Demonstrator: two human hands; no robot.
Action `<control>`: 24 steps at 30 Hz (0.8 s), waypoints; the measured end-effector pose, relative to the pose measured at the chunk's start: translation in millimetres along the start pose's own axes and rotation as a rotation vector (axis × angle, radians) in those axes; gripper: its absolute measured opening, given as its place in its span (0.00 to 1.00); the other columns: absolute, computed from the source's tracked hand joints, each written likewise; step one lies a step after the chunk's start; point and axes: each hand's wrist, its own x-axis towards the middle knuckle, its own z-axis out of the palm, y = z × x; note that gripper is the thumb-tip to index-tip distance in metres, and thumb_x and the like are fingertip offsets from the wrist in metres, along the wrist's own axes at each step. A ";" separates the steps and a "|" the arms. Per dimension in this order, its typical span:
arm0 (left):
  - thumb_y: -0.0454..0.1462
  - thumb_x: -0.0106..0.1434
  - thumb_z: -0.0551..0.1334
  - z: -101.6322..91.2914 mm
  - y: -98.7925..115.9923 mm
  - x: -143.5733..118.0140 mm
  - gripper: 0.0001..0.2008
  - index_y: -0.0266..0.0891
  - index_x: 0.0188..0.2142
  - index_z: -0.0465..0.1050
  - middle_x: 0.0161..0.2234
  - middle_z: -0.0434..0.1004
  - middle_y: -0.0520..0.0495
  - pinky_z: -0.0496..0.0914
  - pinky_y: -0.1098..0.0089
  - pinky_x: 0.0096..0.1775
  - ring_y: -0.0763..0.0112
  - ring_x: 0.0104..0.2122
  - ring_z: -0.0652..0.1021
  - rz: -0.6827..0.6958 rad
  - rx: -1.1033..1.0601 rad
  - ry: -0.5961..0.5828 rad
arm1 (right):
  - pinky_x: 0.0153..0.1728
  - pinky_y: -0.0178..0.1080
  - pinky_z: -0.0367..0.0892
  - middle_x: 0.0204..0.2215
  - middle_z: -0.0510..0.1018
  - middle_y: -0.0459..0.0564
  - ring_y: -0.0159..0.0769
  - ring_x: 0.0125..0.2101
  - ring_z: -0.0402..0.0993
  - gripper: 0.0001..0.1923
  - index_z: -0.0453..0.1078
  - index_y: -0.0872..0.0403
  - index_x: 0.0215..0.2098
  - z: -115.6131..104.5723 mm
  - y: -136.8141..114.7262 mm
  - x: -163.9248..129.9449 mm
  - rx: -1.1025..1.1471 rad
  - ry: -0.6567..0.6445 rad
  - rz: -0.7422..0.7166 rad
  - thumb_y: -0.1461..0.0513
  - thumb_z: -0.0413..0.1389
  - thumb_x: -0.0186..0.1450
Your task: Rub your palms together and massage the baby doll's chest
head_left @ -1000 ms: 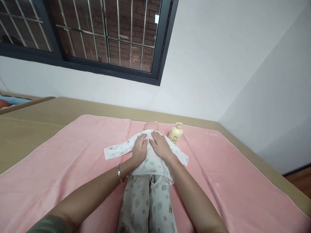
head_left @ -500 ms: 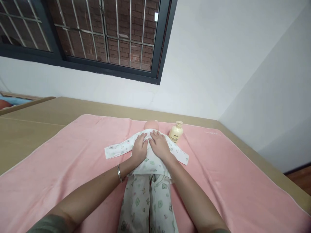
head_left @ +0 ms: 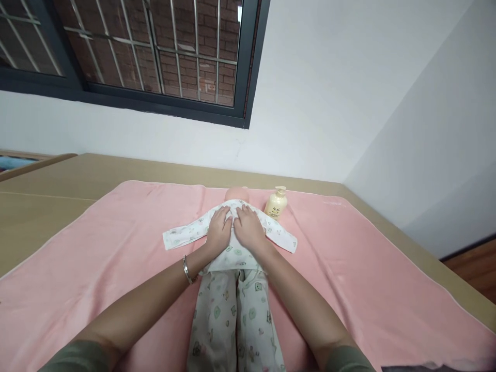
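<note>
A baby doll (head_left: 236,194) lies on its back on a pink towel (head_left: 116,237), dressed in a white printed top (head_left: 182,235) and matching trousers (head_left: 232,315). My left hand (head_left: 219,231) and my right hand (head_left: 248,230) rest flat side by side on the doll's chest, fingers pointing toward its head. Both palms press on the top's fabric and grip nothing. A silver bangle (head_left: 186,269) circles my left wrist. The doll's sleeves spread out to either side.
A cream pump bottle (head_left: 276,203) stands upright on the towel just right of the doll's head. The towel covers a tan wooden table (head_left: 46,196) set against a white wall, under a barred window (head_left: 147,51). Wooden floor shows at the far right.
Both hands have slid slightly up the doll's chest toward its head. The camera has shifted a little, so the whole scene sits higher and further left.
</note>
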 end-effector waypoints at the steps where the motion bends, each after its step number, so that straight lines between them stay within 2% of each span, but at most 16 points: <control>1: 0.39 0.69 0.51 0.5 -0.3 0.0 0.22 0.34 0.58 0.70 0.61 0.72 0.34 0.61 0.49 0.66 0.53 0.64 0.69 0.006 0.036 -0.011 | 0.68 0.51 0.48 0.70 0.59 0.65 0.49 0.70 0.53 0.28 0.59 0.63 0.69 -1.0 6.2 4.0 0.017 0.000 0.031 0.61 0.41 0.74; 4: 0.38 0.68 0.51 1.2 -1.2 1.2 0.23 0.34 0.60 0.68 0.65 0.67 0.35 0.59 0.48 0.67 0.52 0.68 0.63 0.014 0.169 -0.072 | 0.68 0.49 0.47 0.69 0.58 0.68 0.51 0.70 0.51 0.31 0.56 0.67 0.69 -2.2 22.0 12.6 0.025 0.002 0.119 0.57 0.42 0.73; 6: 0.36 0.68 0.50 0.6 -0.4 4.8 0.25 0.32 0.61 0.68 0.66 0.66 0.34 0.58 0.49 0.68 0.52 0.68 0.63 0.005 0.244 -0.118 | 0.68 0.48 0.48 0.68 0.60 0.68 0.51 0.70 0.53 0.33 0.56 0.67 0.69 -2.9 28.3 14.3 0.021 0.001 0.113 0.54 0.44 0.73; 9: 0.34 0.65 0.50 -1.4 4.8 15.5 0.25 0.29 0.60 0.69 0.62 0.71 0.33 0.61 0.52 0.66 0.52 0.64 0.69 -0.041 0.327 -0.157 | 0.67 0.45 0.51 0.67 0.64 0.65 0.49 0.68 0.57 0.32 0.58 0.64 0.68 -4.5 32.1 13.3 0.017 -0.013 0.037 0.52 0.45 0.73; 12: 0.36 0.66 0.51 -2.5 12.0 28.7 0.22 0.32 0.55 0.73 0.56 0.77 0.36 0.66 0.55 0.62 0.53 0.59 0.73 -0.111 0.378 -0.168 | 0.67 0.45 0.51 0.68 0.63 0.65 0.48 0.69 0.55 0.31 0.59 0.64 0.68 -5.2 31.7 12.4 -0.010 -0.012 0.004 0.52 0.44 0.74; 15: 0.39 0.68 0.52 -1.1 15.8 37.0 0.20 0.34 0.53 0.75 0.54 0.79 0.37 0.66 0.57 0.61 0.54 0.57 0.75 -0.141 0.417 -0.172 | 0.68 0.48 0.47 0.66 0.64 0.68 0.51 0.69 0.55 0.31 0.60 0.66 0.66 -4.4 30.2 13.2 -0.078 0.041 -0.001 0.53 0.45 0.74; 18: 0.40 0.69 0.52 0.3 15.6 36.0 0.20 0.34 0.54 0.73 0.55 0.78 0.36 0.64 0.56 0.62 0.54 0.58 0.74 -0.097 0.469 -0.187 | 0.68 0.48 0.47 0.64 0.67 0.68 0.52 0.67 0.58 0.30 0.64 0.65 0.64 -2.6 30.8 14.7 -0.097 0.099 -0.009 0.53 0.48 0.72; 20: 0.40 0.71 0.50 0.3 15.7 31.0 0.21 0.33 0.55 0.72 0.56 0.77 0.35 0.62 0.54 0.63 0.53 0.59 0.73 -0.056 0.505 -0.203 | 0.67 0.45 0.50 0.65 0.67 0.65 0.49 0.66 0.59 0.29 0.64 0.63 0.64 -1.7 33.9 16.2 -0.046 0.075 -0.008 0.53 0.48 0.73; 24: 0.40 0.72 0.50 -0.5 21.0 17.9 0.23 0.29 0.60 0.67 0.60 0.72 0.31 0.59 0.49 0.64 0.48 0.63 0.68 0.019 0.576 -0.220 | 0.66 0.43 0.50 0.68 0.64 0.60 0.46 0.68 0.56 0.30 0.60 0.60 0.67 -3.4 41.3 18.7 0.036 -0.003 0.008 0.52 0.46 0.74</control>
